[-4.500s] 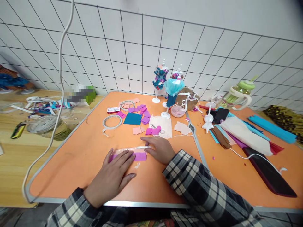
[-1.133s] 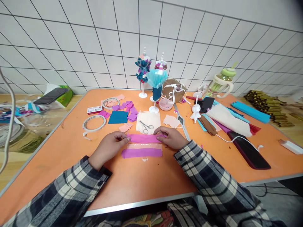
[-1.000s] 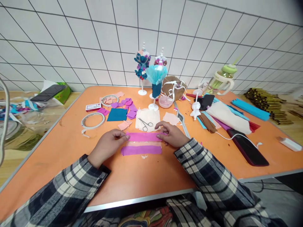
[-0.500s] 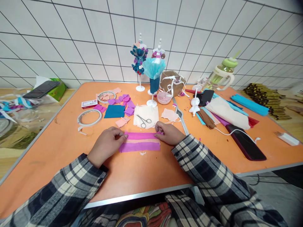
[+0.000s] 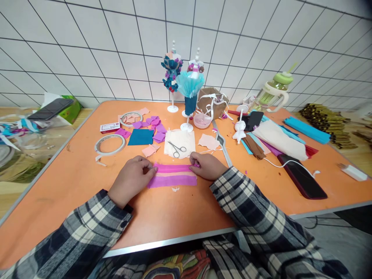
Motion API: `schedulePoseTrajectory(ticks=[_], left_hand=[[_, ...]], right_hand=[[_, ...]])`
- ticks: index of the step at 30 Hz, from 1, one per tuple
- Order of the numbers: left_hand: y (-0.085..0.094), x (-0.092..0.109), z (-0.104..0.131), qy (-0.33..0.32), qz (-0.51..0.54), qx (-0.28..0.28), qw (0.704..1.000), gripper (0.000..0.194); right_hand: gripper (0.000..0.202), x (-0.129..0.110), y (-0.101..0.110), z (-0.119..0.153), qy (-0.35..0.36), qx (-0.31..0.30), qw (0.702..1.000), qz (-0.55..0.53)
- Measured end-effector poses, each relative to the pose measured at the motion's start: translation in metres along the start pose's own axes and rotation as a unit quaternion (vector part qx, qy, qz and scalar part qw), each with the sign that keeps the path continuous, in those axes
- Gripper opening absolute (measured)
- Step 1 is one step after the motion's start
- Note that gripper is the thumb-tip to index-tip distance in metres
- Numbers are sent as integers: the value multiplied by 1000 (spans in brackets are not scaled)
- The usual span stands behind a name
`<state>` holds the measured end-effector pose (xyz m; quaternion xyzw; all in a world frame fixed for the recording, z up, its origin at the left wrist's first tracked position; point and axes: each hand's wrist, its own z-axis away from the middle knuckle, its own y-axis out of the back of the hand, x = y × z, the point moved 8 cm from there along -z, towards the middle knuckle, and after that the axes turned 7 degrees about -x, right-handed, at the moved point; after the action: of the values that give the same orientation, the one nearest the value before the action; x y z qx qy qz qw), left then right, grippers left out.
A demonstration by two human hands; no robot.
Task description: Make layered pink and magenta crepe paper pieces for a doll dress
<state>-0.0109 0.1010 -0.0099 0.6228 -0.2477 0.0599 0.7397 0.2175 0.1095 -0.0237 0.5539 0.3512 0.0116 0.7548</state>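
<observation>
A magenta crepe paper strip [image 5: 173,168] stretches between my two hands just above the tabletop or on it; I cannot tell which. My left hand [image 5: 134,179] pinches its left end between thumb and forefinger. At the other end, the fingers of my right hand [image 5: 207,166] are closed on the strip. A second purple strip [image 5: 173,181] lies flat on the near side, with a thin pale band showing between the two. Beyond the strips, small scissors [image 5: 176,149] rest on a cream paper square [image 5: 179,137].
White tape rolls [image 5: 110,144], a blue square [image 5: 141,137] and purple scraps [image 5: 156,126] lie to the left. Decorated mini dress forms [image 5: 190,93] stand at the back. On the right are a bare white form [image 5: 240,131], crepe rolls [image 5: 279,135], a phone [image 5: 302,176] and a bottle [image 5: 273,92].
Very little differs. My right hand has shifted slightly left and down, still gripping the strip, and my left hand stays at the other end.
</observation>
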Motion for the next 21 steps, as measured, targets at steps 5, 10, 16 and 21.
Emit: schedulePoseTrajectory(ticks=[5,10,16,21], left_hand=[[1,6,3,-7,-43,5,999,38],[2,15,7,-14,-104,13,994,38],[1,27,13,-15,-152,45,987,32],[11,16,12,-9,-111,94,989,27]], right_hand=[[8,-4,-1,0,-5,-4,1000,24],[4,-8,-2,0,-11,-12,999,39],[3,-7,-3,-1,-12,-15,999,44],[3,-8,-2,0,-13,-11,999,45]])
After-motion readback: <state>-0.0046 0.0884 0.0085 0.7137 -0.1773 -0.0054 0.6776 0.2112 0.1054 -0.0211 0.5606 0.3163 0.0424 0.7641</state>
